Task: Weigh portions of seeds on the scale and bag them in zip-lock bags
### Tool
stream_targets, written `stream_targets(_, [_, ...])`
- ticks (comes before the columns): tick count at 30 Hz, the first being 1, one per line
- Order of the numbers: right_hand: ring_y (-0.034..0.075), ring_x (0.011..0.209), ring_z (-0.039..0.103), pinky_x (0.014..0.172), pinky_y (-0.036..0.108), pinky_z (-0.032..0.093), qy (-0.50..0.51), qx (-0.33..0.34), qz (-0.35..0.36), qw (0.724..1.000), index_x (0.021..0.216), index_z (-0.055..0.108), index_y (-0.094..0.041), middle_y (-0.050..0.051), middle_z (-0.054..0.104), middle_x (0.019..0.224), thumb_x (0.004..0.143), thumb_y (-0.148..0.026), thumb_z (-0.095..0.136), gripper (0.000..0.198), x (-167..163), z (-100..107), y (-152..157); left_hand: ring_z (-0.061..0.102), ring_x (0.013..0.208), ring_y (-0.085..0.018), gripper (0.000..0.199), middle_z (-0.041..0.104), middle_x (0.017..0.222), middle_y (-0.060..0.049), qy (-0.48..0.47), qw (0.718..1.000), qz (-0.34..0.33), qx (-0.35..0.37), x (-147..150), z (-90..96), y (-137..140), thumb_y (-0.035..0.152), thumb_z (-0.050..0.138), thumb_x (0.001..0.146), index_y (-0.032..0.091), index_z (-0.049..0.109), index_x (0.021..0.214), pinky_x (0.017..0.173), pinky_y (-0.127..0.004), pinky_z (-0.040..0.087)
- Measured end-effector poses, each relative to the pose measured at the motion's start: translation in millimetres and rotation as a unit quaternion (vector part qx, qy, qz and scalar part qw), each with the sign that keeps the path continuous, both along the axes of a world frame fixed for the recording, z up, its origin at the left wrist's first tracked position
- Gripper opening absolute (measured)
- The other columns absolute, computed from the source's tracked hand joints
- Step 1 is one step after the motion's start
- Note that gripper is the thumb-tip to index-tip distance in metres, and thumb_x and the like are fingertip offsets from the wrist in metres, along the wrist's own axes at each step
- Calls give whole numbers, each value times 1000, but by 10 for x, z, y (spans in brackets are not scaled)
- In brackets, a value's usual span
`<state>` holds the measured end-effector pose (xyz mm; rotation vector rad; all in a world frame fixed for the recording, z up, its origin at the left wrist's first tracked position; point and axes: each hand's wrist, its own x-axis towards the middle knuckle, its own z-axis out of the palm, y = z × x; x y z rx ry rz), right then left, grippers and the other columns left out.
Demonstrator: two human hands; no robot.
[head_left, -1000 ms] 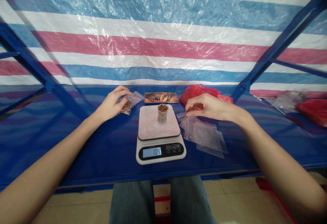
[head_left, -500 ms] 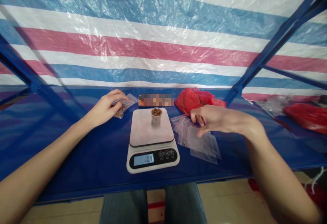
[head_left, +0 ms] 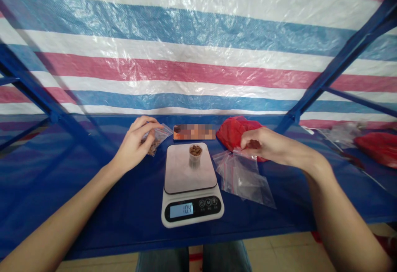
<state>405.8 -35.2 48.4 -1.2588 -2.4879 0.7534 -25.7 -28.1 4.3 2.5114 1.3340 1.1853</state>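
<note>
My left hand (head_left: pixel 139 141) has its fingers curled over a small clear zip bag (head_left: pixel 156 143) with brown pieces in it, left of the scale; part of the bag is hidden under the thumb and fingers. My right hand (head_left: pixel 263 143) pinches the top edge of an empty zip bag (head_left: pixel 249 156), whose lower part lies over several other empty zip bags (head_left: pixel 229 179). Between the hands stands a white kitchen scale (head_left: pixel 190 176) reading 10.4. On its plate, towards the back, sits a small clear cup (head_left: pixel 195 160) heaped with brown pieces.
A phone (head_left: pixel 176 133), its screen blurred, lies behind the scale. Beside it a red plastic bag (head_left: pixel 228 131) sits behind my right hand. Blue frame bars (head_left: pixel 310 92) rise at both sides of the blue table (head_left: pixel 130 218). Another red bag (head_left: pixel 378 145) lies far right.
My right hand has closed on an empty zip bag and raised its top edge from the pile. The left hand stays at the filled bag. The view has shifted slightly; the reading is unchanged.
</note>
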Motion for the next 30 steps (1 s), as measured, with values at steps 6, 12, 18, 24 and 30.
stream_targets(6, [15, 61, 50, 59, 29, 40, 126, 174, -83, 973, 75, 62, -21, -1, 58, 69, 89, -29, 69, 17, -241, 198, 4, 59, 129, -29, 31, 65, 132, -11, -41, 998, 15, 39, 199, 306, -143, 35, 46, 109, 23, 66, 130, 117, -49, 46])
stream_targets(12, [20, 83, 65, 78, 33, 48, 98, 287, 32, 952, 91, 70, -20, 6, 72, 94, 96, -19, 65, 7, -764, 636, 179, 58, 139, -30, 68, 60, 152, -9, -32, 983, -145, -109, 535, 889, 45, 47, 69, 99, 32, 41, 159, 118, -50, 48])
stream_targets(18, [16, 72, 60, 70, 30, 42, 148, 299, 91, 938, 84, 71, -18, 2, 70, 80, 94, -20, 71, 11, -1295, 1027, 433, 68, 120, -27, 36, 73, 132, -9, -15, 955, -248, -159, 783, 1216, 472, 32, 58, 99, 20, 67, 132, 109, -43, 53])
stream_targets(24, [17, 78, 58, 73, 32, 40, 177, 321, 42, 930, 85, 69, -18, 2, 65, 83, 94, -16, 68, 9, -1519, 947, 628, 72, 102, -24, 27, 78, 106, -8, 15, 944, -272, -186, 722, 1241, 803, 20, 50, 91, 16, 74, 101, 97, -39, 57])
stream_targets(30, [21, 89, 60, 79, 34, 43, 172, 337, 38, 925, 88, 66, -18, 5, 64, 92, 90, -10, 64, 9, -1512, 789, 746, 70, 91, -23, 26, 76, 94, -6, 47, 963, -218, -154, 746, 1124, 883, 19, 52, 89, 17, 74, 103, 86, -37, 57])
